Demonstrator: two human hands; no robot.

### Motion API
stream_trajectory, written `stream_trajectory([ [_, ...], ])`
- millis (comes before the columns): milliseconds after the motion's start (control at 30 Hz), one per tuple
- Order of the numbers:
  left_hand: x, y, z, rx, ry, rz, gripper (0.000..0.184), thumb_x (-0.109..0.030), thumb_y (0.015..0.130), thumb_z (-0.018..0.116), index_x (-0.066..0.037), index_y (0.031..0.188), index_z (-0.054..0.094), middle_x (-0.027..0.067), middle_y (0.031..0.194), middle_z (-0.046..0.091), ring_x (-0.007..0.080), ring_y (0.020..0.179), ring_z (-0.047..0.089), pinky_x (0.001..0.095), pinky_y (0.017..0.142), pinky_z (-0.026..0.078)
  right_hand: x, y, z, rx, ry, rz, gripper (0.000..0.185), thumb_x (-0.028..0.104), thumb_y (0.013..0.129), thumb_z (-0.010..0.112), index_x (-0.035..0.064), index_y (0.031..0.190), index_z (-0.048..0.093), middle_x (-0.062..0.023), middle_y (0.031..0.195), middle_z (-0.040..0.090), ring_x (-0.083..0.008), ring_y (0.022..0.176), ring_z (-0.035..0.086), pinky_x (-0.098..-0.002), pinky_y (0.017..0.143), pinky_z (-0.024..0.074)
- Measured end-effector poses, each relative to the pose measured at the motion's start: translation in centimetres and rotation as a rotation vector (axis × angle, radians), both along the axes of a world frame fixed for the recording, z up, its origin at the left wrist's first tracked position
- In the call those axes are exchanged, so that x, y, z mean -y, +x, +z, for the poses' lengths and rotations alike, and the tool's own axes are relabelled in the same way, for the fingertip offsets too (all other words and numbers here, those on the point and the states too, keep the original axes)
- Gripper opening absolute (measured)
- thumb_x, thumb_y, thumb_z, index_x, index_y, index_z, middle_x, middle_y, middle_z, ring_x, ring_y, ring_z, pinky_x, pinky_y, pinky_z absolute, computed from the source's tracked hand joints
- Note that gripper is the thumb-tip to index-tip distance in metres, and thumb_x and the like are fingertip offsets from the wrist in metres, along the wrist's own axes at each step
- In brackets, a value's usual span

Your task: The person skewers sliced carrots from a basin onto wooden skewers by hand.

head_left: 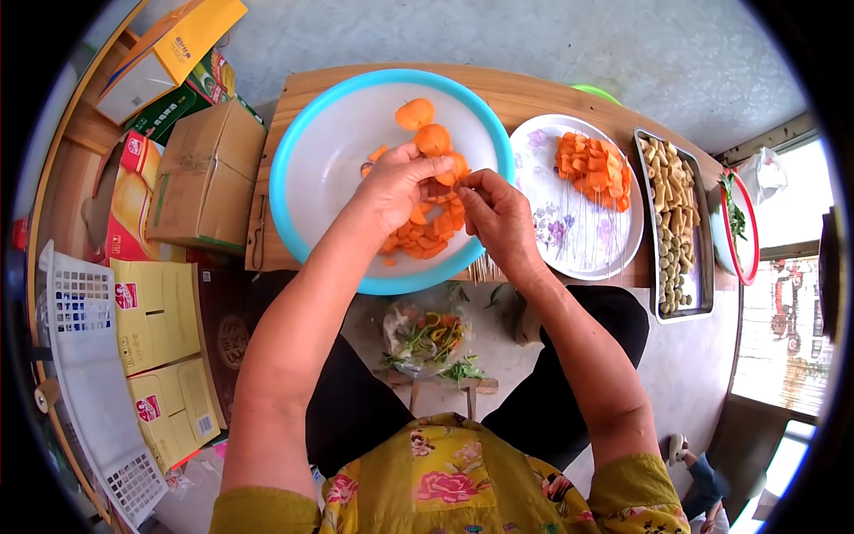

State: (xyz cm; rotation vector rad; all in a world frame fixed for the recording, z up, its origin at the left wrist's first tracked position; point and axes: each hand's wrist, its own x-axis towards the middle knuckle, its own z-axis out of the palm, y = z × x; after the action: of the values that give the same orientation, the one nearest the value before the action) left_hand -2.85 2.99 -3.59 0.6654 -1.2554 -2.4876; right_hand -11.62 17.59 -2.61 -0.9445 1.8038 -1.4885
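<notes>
Over a white basin with a blue rim (283, 169), my left hand (398, 185) is closed on a carrot slice (456, 169). My right hand (500, 214) meets it at the basin's right side, thumb and forefinger pinched together; whatever is between them is too thin to make out. Loose carrot pieces (422, 238) lie in the basin below my fingers, and a larger orange piece (414, 114) rests farther back. To the right, a flowered plate (543, 245) bears carrot slices (592, 169) threaded on thin skewers. More stick ends (485, 268) show under my right wrist.
A metal tray (704, 298) of skewered pale and greenish pieces stands right of the plate. Beyond it is a red-rimmed bowl (754, 240) with greens. Cardboard boxes (205, 173) crowd the left. A plastic bag of vegetable scraps (427, 338) sits between my knees.
</notes>
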Motion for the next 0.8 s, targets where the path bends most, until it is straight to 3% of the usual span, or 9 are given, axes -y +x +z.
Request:
stream_trajectory([
  [167,-0.2,0.0,0.1,0.008,0.039,0.052,0.029,-0.010,0.083,0.067,-0.005,0.108,0.056,0.0064,0.104,0.061,0.0179,0.095,0.059,0.0351,0.081,0.050,0.2,-0.1,-0.3,-0.022,0.011,0.009,0.010,0.009,0.093,0.053,-0.0007,0.092,0.055,0.0019,0.060,0.048,-0.0043,0.051,0.043,-0.0207,0.047,0.0361],
  [233,-0.1,-0.1,0.0,0.014,0.076,0.075,0.029,-0.009,0.082,0.068,-0.005,0.109,0.056,0.0061,0.103,0.061,0.0178,0.095,0.059,0.0354,0.081,0.050,0.2,-0.1,-0.5,-0.029,-0.001,-0.002,0.010,0.009,0.091,0.055,-0.0008,0.092,0.057,-0.0033,0.059,0.054,-0.0080,0.051,0.049,-0.0250,0.048,0.0403],
  [467,0.6,0.0,-0.2,0.015,0.054,0.129,0.030,-0.010,0.083,0.068,-0.005,0.110,0.056,0.0060,0.104,0.062,0.0173,0.095,0.059,0.0348,0.080,0.050,-0.1,0.4,0.4,-0.050,0.039,0.019,0.011,0.009,0.093,0.053,-0.0013,0.092,0.055,0.0010,0.059,0.048,-0.0046,0.051,0.044,-0.0209,0.047,0.0362],
  [800,0.5,-0.3,0.2,0.053,0.110,0.070,0.033,-0.025,0.089,0.062,-0.004,0.114,0.055,0.0076,0.104,0.063,0.0174,0.091,0.061,0.0325,0.077,0.051,-1.6,-0.8,-0.4,-0.016,-0.015,-0.076,0.011,0.009,0.092,0.054,-0.0010,0.094,0.058,-0.0007,0.061,0.052,-0.0059,0.055,0.047,-0.0225,0.050,0.0383],
])
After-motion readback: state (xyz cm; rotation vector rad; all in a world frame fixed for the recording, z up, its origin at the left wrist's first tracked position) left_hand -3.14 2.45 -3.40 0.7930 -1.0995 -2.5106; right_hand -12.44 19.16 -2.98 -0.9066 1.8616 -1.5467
